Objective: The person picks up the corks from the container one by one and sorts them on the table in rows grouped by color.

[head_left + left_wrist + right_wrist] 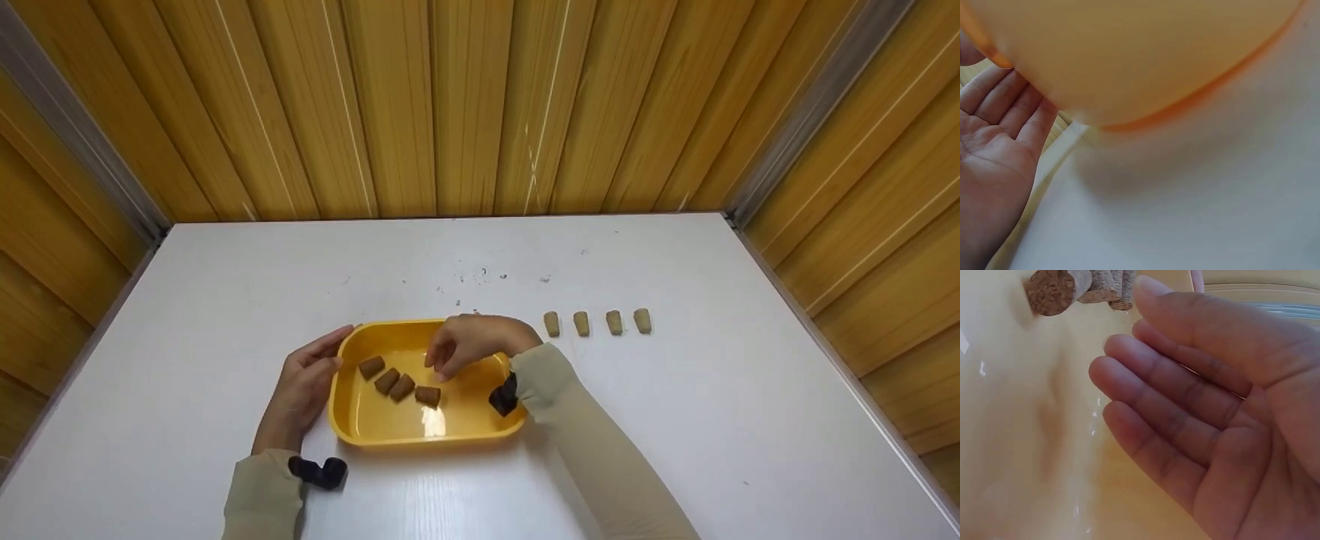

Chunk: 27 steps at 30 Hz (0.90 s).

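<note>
A yellow plastic tray (420,442) sits at the near middle of the white table. My left hand (300,386) grips its left end, thumb at the rim and fingers against the outer wall, as the left wrist view of the tray (1157,56) also shows. Several brown cork stoppers (428,396) lie on their sides in a slanting row on the tray's left half. Over the tray's right half hangs my right hand (480,339), fingers loosely bent and holding nothing. In the right wrist view the nearest cork (1050,293) lies beyond the fingertips.
Several paler, greenish-tan tapered stoppers (581,324) lie in a spaced row on the table, right of the tray. Small dark specks (484,271) mark the table behind it. Ribbed wood-look walls (465,112) close off the back and both sides.
</note>
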Available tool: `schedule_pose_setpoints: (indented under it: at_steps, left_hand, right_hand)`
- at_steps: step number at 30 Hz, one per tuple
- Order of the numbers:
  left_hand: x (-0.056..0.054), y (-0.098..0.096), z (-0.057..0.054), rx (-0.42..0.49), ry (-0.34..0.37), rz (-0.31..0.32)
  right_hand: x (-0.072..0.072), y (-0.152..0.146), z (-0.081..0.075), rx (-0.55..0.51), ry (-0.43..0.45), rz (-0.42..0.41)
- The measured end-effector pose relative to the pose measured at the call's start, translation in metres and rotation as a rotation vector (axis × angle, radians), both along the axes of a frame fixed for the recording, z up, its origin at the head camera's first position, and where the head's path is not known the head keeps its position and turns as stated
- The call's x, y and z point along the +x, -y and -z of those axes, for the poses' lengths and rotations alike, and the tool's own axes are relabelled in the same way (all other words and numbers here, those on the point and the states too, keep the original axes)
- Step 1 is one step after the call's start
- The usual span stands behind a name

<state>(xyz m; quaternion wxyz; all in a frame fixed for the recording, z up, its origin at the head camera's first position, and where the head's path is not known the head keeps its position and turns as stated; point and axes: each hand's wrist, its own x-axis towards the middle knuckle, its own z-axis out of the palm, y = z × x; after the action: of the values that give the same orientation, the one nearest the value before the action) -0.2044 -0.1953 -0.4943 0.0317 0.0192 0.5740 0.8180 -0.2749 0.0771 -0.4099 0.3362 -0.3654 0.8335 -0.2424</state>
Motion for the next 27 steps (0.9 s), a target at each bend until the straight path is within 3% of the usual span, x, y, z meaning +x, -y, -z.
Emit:
schedule_pose_setpoints:
  at_steps: [13, 27]
  left_hand:
    - [0.0, -0.001, 0.0, -0.006, 0.008, 0.002]
    - [0.0, 0.0, -0.001, -0.002, 0.025, 0.007]
  right_hand:
    - [0.006, 0.017, 0.01, 0.125, -0.009, -0.05]
    - [0.011, 0.021, 0.016, 0.089, 0.086, 0.05]
